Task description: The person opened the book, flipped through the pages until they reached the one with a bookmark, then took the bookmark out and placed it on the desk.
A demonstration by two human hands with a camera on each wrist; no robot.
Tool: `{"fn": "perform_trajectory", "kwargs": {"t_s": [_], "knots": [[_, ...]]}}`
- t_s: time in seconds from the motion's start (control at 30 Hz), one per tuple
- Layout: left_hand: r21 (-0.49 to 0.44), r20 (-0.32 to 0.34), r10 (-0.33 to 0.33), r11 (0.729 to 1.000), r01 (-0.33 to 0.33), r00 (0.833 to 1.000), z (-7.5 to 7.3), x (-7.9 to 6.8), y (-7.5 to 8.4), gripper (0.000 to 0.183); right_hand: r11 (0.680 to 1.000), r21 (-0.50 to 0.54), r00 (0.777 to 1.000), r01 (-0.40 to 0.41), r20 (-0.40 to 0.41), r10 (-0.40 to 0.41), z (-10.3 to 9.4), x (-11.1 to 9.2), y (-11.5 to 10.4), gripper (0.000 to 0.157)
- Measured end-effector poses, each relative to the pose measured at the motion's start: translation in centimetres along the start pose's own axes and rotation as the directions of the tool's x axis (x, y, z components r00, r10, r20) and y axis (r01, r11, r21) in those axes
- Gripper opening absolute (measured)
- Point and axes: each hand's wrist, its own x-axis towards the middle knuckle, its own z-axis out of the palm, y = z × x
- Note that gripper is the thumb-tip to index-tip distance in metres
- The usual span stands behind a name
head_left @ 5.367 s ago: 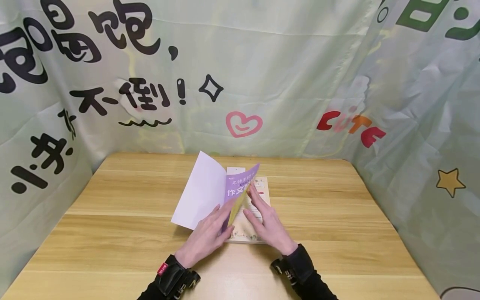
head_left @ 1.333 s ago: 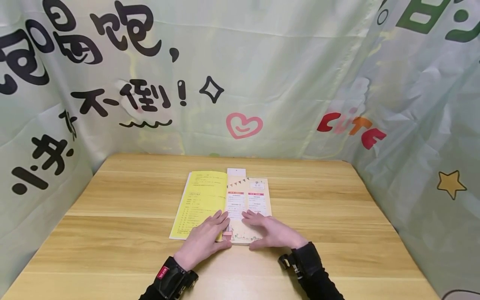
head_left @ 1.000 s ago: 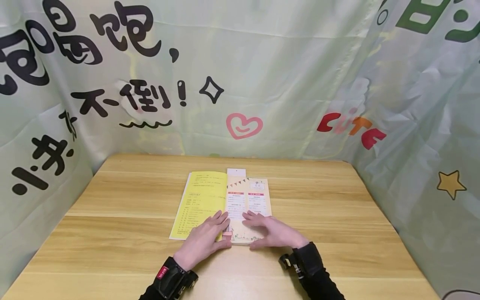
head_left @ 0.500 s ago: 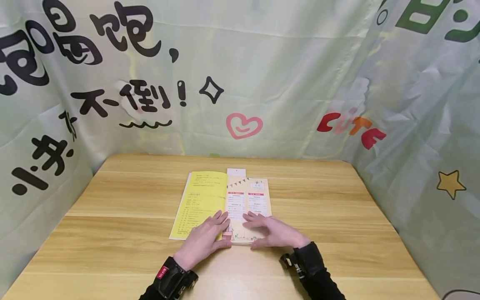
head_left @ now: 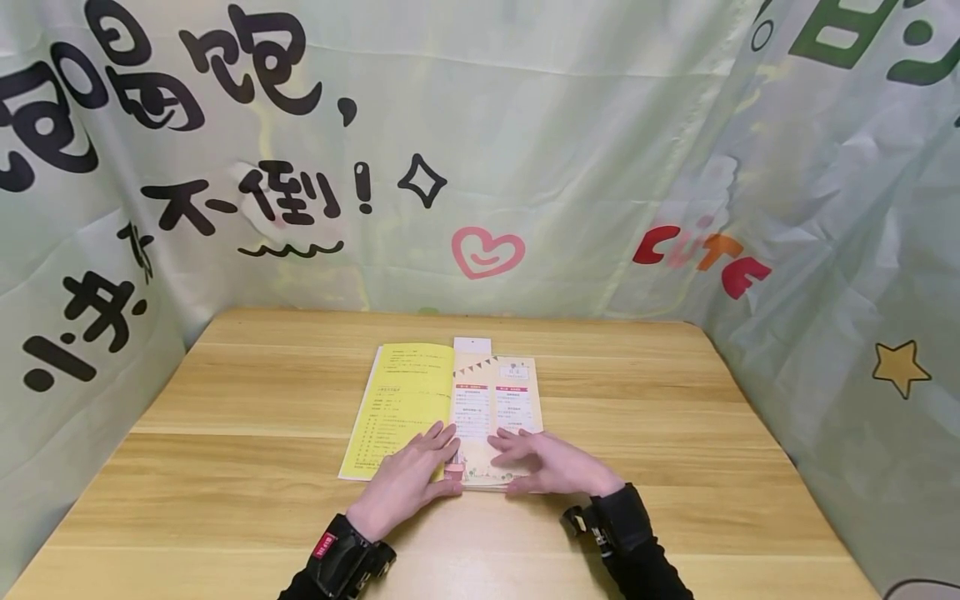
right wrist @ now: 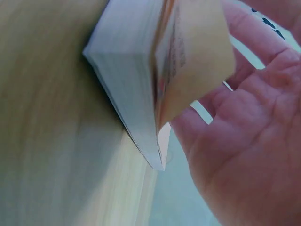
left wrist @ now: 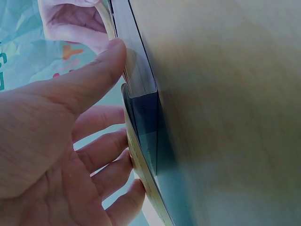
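Observation:
An open book lies on the wooden table in the head view, with a yellow left page (head_left: 411,383) and a cream right page (head_left: 517,375) bearing printed columns. My left hand (head_left: 408,475) rests with fingers spread over the yellow page near the spine, its thumb at the book's bottom edge. My right hand (head_left: 551,462) is at the lower right of the book, fingers bent over the cream page and thumb by the bottom corner. In the right wrist view, a lifted leaf (right wrist: 202,56) curls up from the thick page block (right wrist: 124,80) into this hand's fingers.
A white tab (head_left: 472,344) sticks out above the book's top edge. The wooden table (head_left: 637,400) is bordered by a printed pale green cloth (head_left: 570,167) at the back and both sides.
The purple cover pages raised earlier now lie flat to the left, yellow side up. Over the last second, my right hand has slid slightly right and its fingers have bent; my left hand stays put.

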Motion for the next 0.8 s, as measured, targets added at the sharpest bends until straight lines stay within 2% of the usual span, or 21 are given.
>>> {"fn": "perform_trajectory", "kwargs": {"t_s": [0.4, 0.7, 0.8], "knots": [[-0.002, 0.003, 0.009, 1.000, -0.009, 1.000, 0.1, 0.0, -0.1, 0.065, 0.998, 0.026, 0.999, 0.050, -0.004, -0.050, -0.7, -0.3, 0.0, 0.025], [0.009, -0.013, 0.010, 1.000, -0.009, 1.000, 0.1, 0.0, 0.0, 0.066, 0.995, 0.083, 0.998, 0.060, -0.034, -0.057, -1.3, -0.7, 0.0, 0.024], [0.018, -0.020, 0.009, 1.000, -0.009, 1.000, 0.1, 0.0, 0.1, 0.068, 0.996, 0.072, 0.998, 0.049, -0.053, -0.046, -1.4, -0.8, 0.1, 0.024]]}}
